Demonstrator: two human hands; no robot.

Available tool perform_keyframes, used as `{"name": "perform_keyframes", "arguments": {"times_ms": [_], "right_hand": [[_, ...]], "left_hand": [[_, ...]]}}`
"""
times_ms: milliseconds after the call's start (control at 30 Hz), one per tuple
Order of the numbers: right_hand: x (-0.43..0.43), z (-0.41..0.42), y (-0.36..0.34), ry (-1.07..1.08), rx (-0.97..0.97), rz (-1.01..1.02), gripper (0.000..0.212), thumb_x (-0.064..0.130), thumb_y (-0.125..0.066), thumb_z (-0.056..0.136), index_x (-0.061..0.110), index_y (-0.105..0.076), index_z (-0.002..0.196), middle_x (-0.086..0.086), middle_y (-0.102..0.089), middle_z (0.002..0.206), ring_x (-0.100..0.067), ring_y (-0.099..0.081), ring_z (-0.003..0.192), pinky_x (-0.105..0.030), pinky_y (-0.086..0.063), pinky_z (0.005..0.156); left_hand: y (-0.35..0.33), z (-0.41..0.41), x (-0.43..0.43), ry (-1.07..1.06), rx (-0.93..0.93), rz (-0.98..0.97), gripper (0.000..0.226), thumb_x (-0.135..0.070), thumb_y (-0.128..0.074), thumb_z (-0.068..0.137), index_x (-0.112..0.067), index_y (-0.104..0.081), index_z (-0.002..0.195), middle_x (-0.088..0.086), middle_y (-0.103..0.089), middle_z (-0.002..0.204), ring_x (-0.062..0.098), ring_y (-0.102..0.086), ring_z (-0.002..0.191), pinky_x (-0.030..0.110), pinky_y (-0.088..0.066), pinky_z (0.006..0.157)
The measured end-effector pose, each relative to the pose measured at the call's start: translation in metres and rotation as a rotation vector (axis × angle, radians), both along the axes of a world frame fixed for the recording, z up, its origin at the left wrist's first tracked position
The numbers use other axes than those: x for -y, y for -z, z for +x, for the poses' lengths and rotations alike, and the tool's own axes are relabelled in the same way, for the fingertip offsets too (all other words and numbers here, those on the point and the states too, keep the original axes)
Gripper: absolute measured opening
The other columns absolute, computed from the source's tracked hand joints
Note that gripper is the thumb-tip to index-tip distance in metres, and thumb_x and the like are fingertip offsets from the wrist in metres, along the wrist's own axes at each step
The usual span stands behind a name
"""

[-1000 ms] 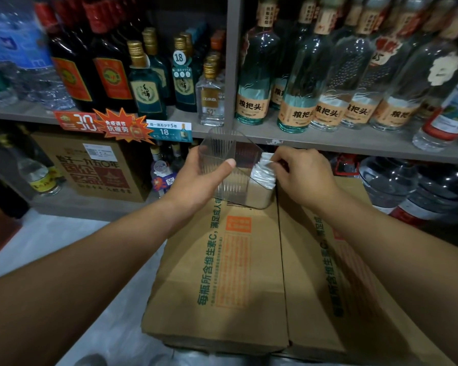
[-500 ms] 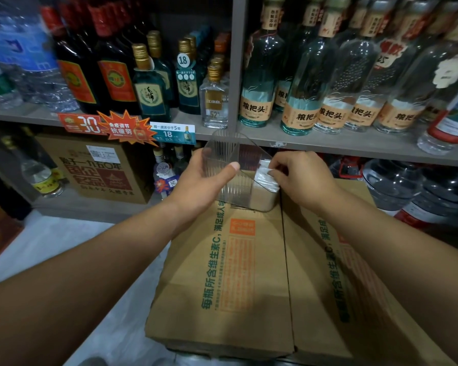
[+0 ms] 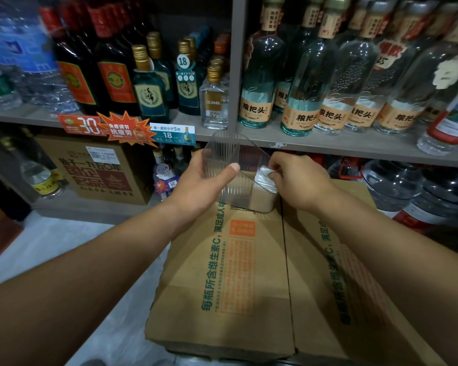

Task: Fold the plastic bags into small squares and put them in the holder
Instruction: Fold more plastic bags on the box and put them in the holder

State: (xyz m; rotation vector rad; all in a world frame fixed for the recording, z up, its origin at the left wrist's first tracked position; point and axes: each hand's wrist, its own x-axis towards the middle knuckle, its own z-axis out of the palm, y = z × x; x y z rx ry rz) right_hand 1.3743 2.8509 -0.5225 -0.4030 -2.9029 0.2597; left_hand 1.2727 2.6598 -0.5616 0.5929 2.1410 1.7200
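Change: almost none; both hands stay where they were, and the folded bag (image 3: 263, 178) sits perhaps a touch deeper.
Left hand (image 3: 204, 186): wrapped round the left end of the holder (image 3: 238, 196), thumb across its near wall.
Right hand (image 3: 299, 180): apart from the left, fingers curled on the folded bag at the holder's right end.
Folded bag: white, inside that end, top edge showing.
Handling: bag judged light, soft, slick and apt to spring open, so pinch the top edge; holder judged light, rigid and thin-walled, so grip its walls.
Beneath holder: cardboard box (image 3: 222, 286).
Behind holder: shelf (image 3: 328, 146) of bottles (image 3: 257, 83).
Hidden: the ribbing blurs the bag's lower part; number of bags cannot be told.
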Motion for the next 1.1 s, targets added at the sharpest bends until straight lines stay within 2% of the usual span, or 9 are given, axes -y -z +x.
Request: {"name": "perform_keyframes", "arguments": {"times_ms": [100, 200, 400, 500, 633, 733, 867, 1000, 1100], "right_hand": [[-0.004, -0.007, -0.008, -0.028, 0.154, -0.16, 0.009, 0.024, -0.054, 0.1, 0.02, -0.054, 0.108, -0.003, -0.063, 0.101, -0.024, -0.059, 0.092, -0.039, -0.051, 0.076], [-0.006, -0.005, -0.011, -0.072, 0.175, -0.271, 0.014, 0.029, -0.049, 0.103, 0.018, -0.056, 0.108, 0.001, -0.062, 0.097, -0.019, -0.058, 0.088, -0.033, -0.042, 0.067], [-0.005, 0.0, -0.001, -0.135, -0.018, 0.073, 0.027, 0.033, -0.05, 0.102, 0.016, -0.068, 0.089, -0.004, -0.067, 0.089, -0.027, -0.061, 0.083, -0.034, -0.04, 0.064], [-0.004, -0.007, 0.001, -0.099, 0.017, 0.072, 0.026, 0.033, -0.048, 0.101, 0.02, -0.067, 0.09, -0.003, -0.07, 0.092, -0.028, -0.063, 0.085, -0.038, -0.052, 0.068], [-0.008, -0.021, -0.006, -0.075, 0.19, 0.004, 0.023, 0.03, -0.045, 0.102, 0.026, -0.057, 0.083, -0.004, -0.066, 0.094, -0.026, -0.06, 0.085, -0.037, -0.05, 0.07], [-0.008, -0.027, -0.008, -0.084, 0.294, -0.017, 0.017, 0.029, -0.043, 0.104, 0.024, -0.055, 0.093, -0.002, -0.061, 0.097, -0.022, -0.057, 0.088, -0.034, -0.043, 0.07], [-0.01, -0.017, -0.009, -0.095, 0.304, -0.258, 0.014, 0.03, -0.042, 0.106, 0.019, -0.051, 0.107, 0.001, -0.058, 0.1, -0.017, -0.055, 0.09, -0.032, -0.039, 0.067], [-0.007, -0.006, -0.024, -0.108, 0.398, -0.359, 0.028, 0.027, -0.043, 0.103, 0.019, -0.056, 0.125, -0.005, -0.059, 0.124, -0.023, -0.054, 0.111, -0.035, -0.044, 0.09], [-0.001, -0.003, -0.03, -0.131, 0.498, -0.184, 0.052, 0.041, -0.055, 0.095, 0.021, -0.047, 0.143, -0.002, -0.05, 0.138, -0.024, -0.051, 0.122, -0.038, -0.045, 0.1]], "left_hand": [[0.002, -0.002, 0.0, 0.007, 0.006, 0.001, 0.094, -0.075, -0.071, 0.067, -0.034, -0.039, 0.146, -0.01, -0.052, 0.144, 0.015, -0.05, 0.133, 0.046, -0.043, 0.113], [0.004, -0.003, 0.0, 0.016, 0.037, 0.019, 0.091, -0.076, -0.074, 0.066, -0.04, -0.04, 0.143, -0.011, -0.052, 0.142, 0.017, -0.052, 0.131, 0.048, -0.045, 0.11], [0.006, -0.004, -0.001, 0.014, 0.038, 0.055, 0.084, -0.075, -0.078, 0.065, -0.041, -0.048, 0.136, -0.016, -0.062, 0.133, 0.011, -0.059, 0.125, 0.046, -0.046, 0.109], [0.005, -0.003, -0.001, 0.013, 0.012, 0.042, 0.08, -0.069, -0.074, 0.07, -0.037, -0.047, 0.138, -0.016, -0.061, 0.133, 0.008, -0.058, 0.124, 0.043, -0.046, 0.11], [0.002, 0.0, -0.001, 0.02, 0.027, 0.056, 0.077, -0.066, -0.075, 0.07, -0.037, -0.048, 0.136, -0.016, -0.063, 0.129, 0.007, -0.061, 0.121, 0.043, -0.047, 0.109], [0.002, 0.0, -0.001, 0.022, 0.034, 0.061, 0.076, -0.067, -0.076, 0.071, -0.038, -0.049, 0.135, -0.017, -0.064, 0.129, 0.007, -0.061, 0.121, 0.044, -0.047, 0.109], [0.003, 0.0, 0.0, 0.02, 0.051, 0.072, 0.074, -0.068, -0.077, 0.069, -0.041, -0.05, 0.132, -0.016, -0.065, 0.127, 0.011, -0.062, 0.121, 0.047, -0.047, 0.108], [0.002, 0.001, -0.001, 0.027, 0.056, 0.061, 0.076, -0.07, -0.076, 0.068, -0.043, -0.049, 0.133, -0.017, -0.064, 0.128, 0.012, -0.061, 0.122, 0.047, -0.047, 0.108], [-0.001, 0.002, 0.0, 0.033, 0.052, 0.05, 0.075, -0.067, -0.073, 0.069, -0.042, -0.048, 0.135, -0.019, -0.065, 0.125, 0.009, -0.061, 0.12, 0.046, -0.048, 0.107]]}}
